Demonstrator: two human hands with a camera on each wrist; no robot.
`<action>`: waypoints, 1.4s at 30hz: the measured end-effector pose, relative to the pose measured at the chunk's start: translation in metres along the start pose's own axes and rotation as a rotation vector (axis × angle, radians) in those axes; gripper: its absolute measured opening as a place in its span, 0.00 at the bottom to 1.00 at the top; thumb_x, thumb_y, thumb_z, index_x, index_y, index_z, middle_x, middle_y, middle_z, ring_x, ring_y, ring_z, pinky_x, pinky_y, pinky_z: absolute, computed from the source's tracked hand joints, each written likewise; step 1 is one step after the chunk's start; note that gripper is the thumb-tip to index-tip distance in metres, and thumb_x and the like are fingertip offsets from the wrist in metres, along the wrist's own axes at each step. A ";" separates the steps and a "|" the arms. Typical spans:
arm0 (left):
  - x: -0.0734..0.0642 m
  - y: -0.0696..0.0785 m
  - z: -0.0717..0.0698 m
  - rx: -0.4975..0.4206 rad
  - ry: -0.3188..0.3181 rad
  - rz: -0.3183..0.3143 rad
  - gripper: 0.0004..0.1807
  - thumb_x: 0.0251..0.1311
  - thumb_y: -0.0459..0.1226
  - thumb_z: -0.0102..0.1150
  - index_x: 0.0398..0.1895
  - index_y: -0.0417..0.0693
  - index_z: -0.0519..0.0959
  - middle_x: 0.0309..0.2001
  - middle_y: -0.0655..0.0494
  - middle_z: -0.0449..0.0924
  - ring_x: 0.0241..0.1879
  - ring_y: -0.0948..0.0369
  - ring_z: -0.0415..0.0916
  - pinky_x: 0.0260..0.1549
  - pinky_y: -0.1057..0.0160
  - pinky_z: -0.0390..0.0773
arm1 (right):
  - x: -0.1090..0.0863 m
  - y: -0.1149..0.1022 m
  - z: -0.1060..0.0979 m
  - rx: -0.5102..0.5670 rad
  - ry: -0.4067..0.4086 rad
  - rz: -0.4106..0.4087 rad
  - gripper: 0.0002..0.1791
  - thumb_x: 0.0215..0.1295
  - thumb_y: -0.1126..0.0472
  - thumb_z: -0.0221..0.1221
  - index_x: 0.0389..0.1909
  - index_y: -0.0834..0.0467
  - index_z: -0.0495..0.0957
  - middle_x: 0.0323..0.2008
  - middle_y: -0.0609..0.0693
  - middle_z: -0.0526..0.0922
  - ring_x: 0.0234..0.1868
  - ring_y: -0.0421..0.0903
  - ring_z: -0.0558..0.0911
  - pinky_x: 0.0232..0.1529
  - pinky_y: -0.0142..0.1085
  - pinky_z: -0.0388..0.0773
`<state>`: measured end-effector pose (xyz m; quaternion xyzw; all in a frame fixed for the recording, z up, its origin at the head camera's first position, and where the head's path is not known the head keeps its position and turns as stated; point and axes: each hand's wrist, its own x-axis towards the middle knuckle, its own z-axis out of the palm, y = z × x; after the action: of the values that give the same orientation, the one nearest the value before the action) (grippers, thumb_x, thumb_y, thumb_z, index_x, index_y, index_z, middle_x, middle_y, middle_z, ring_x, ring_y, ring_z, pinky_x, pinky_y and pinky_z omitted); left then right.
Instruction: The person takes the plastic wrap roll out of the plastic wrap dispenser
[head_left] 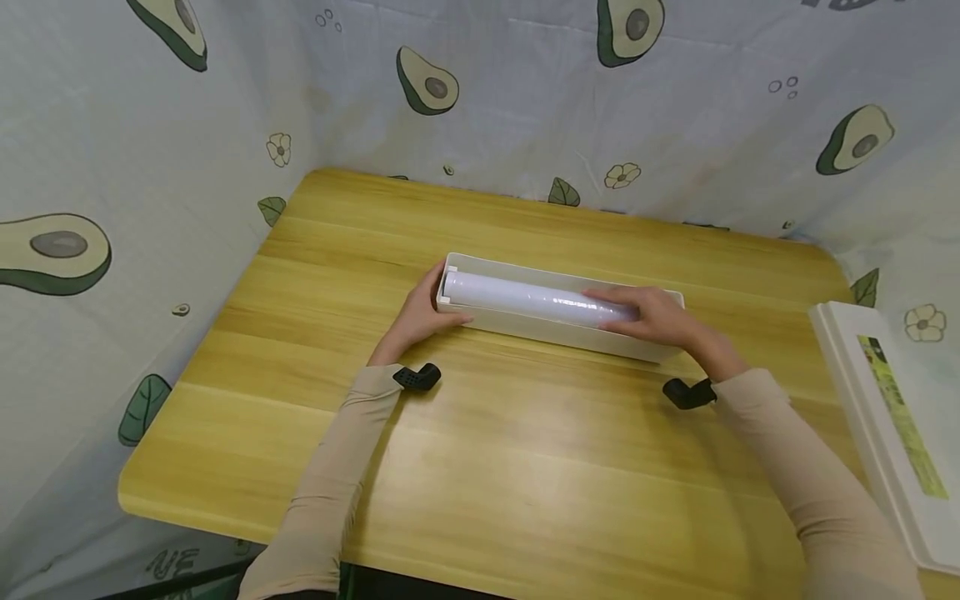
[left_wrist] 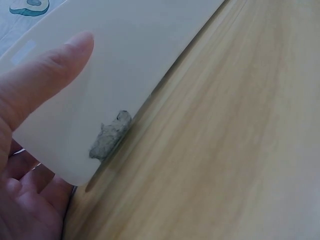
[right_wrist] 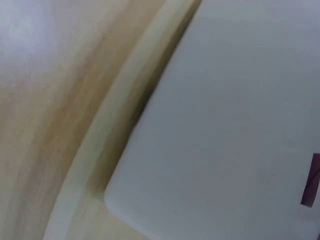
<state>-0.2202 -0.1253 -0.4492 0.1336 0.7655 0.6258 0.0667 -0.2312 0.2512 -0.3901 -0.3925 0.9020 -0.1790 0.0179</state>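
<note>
A long white open-topped box (head_left: pixel 555 333) stands on the wooden table with a shiny roll of plastic film (head_left: pixel 517 298) lying lengthwise inside it. My left hand (head_left: pixel 420 308) grips the box's left end; in the left wrist view its thumb (left_wrist: pixel 65 60) presses the long side wall while the other fingers curl round the end. A grey, ragged patch (left_wrist: pixel 110 137) marks that wall near its lower corner. Over the right end of the roll, my right hand (head_left: pixel 652 315) holds it between thumb and fingers. Only the box wall (right_wrist: pixel 215 110) and table show in the right wrist view, no hand.
A long white box lid or carton (head_left: pixel 885 433) with a green-yellow label strip (head_left: pixel 903 417) lies along the table's right edge. Behind and beside the wooden table (head_left: pixel 487 467) hangs a pale cloth (head_left: pixel 517 108) printed with avocados.
</note>
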 end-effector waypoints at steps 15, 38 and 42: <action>-0.002 0.000 0.004 0.016 0.011 -0.009 0.55 0.44 0.33 0.72 0.74 0.53 0.48 0.68 0.48 0.61 0.62 0.51 0.65 0.62 0.50 0.67 | -0.004 0.000 -0.004 -0.040 0.110 -0.069 0.31 0.51 0.58 0.68 0.60 0.48 0.74 0.46 0.58 0.84 0.22 0.36 0.67 0.24 0.27 0.61; -0.009 0.007 0.005 0.021 -0.003 -0.013 0.53 0.44 0.33 0.72 0.73 0.53 0.51 0.64 0.47 0.66 0.60 0.51 0.68 0.60 0.51 0.69 | -0.020 -0.016 -0.028 -0.049 0.217 -0.097 0.29 0.51 0.60 0.67 0.58 0.52 0.76 0.40 0.58 0.87 0.22 0.37 0.75 0.24 0.27 0.62; -0.005 0.004 0.008 0.029 0.014 0.008 0.53 0.44 0.34 0.73 0.73 0.55 0.51 0.64 0.48 0.66 0.59 0.51 0.68 0.60 0.51 0.69 | -0.026 -0.016 -0.035 -0.076 0.235 -0.076 0.30 0.50 0.61 0.68 0.58 0.51 0.76 0.42 0.57 0.86 0.29 0.44 0.83 0.27 0.30 0.68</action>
<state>-0.2124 -0.1183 -0.4469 0.1332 0.7744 0.6159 0.0570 -0.2083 0.2706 -0.3547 -0.4031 0.8885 -0.1902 -0.1094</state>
